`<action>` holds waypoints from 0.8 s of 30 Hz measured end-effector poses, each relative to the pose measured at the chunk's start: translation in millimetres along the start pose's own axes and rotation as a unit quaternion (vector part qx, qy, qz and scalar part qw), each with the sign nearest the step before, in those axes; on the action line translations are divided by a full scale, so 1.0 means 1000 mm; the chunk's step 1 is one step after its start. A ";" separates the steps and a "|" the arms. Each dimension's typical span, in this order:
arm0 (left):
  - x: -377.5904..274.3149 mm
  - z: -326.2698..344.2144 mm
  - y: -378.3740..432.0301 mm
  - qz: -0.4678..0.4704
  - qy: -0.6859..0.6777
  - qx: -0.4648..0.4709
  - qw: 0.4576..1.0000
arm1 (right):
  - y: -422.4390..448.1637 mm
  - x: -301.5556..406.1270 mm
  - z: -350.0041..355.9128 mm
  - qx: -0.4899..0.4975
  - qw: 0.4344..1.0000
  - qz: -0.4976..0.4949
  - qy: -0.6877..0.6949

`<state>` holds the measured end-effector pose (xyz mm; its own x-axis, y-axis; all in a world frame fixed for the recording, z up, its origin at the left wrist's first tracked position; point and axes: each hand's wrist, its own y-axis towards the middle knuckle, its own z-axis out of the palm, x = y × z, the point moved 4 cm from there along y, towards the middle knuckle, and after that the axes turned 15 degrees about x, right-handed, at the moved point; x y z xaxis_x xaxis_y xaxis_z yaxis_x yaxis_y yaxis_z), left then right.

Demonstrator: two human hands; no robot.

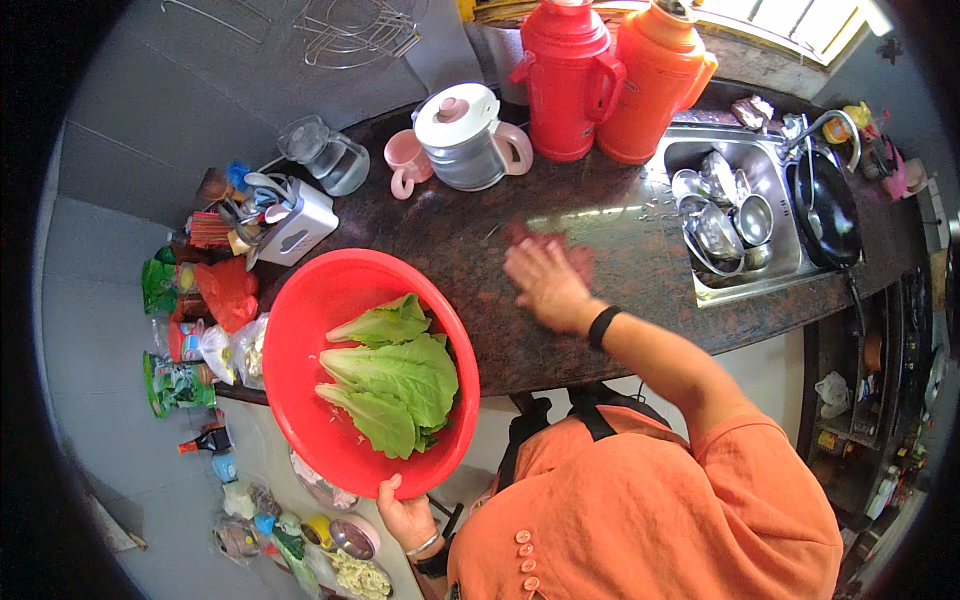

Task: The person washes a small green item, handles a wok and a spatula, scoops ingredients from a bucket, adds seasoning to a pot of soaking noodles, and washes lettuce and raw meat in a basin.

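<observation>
My left hand grips the lower rim of a red plastic basin, thumb over the edge. The basin is tilted towards me at the counter's front left. Several green lettuce leaves lie in it, overlapping. My right hand, blurred, is palm down at the dark speckled stone countertop. A reddish patch shows beyond its fingers; I cannot tell whether it is a cloth or a reflection. Whether the palm touches the stone is also unclear.
A steel sink holds metal bowls and a black wok. Behind stand red and orange thermos flasks, a glass kettle, a pink mug and a glass pitcher. A utensil holder stands left.
</observation>
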<state>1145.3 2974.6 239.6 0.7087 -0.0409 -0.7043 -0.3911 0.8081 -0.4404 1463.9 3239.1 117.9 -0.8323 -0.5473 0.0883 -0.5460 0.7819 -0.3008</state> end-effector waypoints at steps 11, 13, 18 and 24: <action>0.028 0.008 -0.002 -0.028 0.026 0.016 0.999 | -0.094 -0.236 0.029 -0.059 0.911 0.381 0.143; 0.039 0.013 0.004 -0.034 0.030 0.031 0.998 | -0.123 -0.273 0.044 -0.017 0.813 0.467 0.348; 0.063 0.040 0.009 -0.054 0.012 0.066 0.996 | -0.160 -0.230 -0.002 -0.253 0.863 0.390 0.199; 0.092 0.060 0.032 -0.093 0.001 0.097 0.991 | -0.103 -0.028 -0.028 -0.091 0.983 0.135 0.089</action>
<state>1233.6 3031.5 194.0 0.7570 -0.2009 -0.6217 -0.1325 0.8845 -0.4472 1540.6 3182.4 173.1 -0.9440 -0.2641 0.1979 -0.2975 0.9406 -0.1635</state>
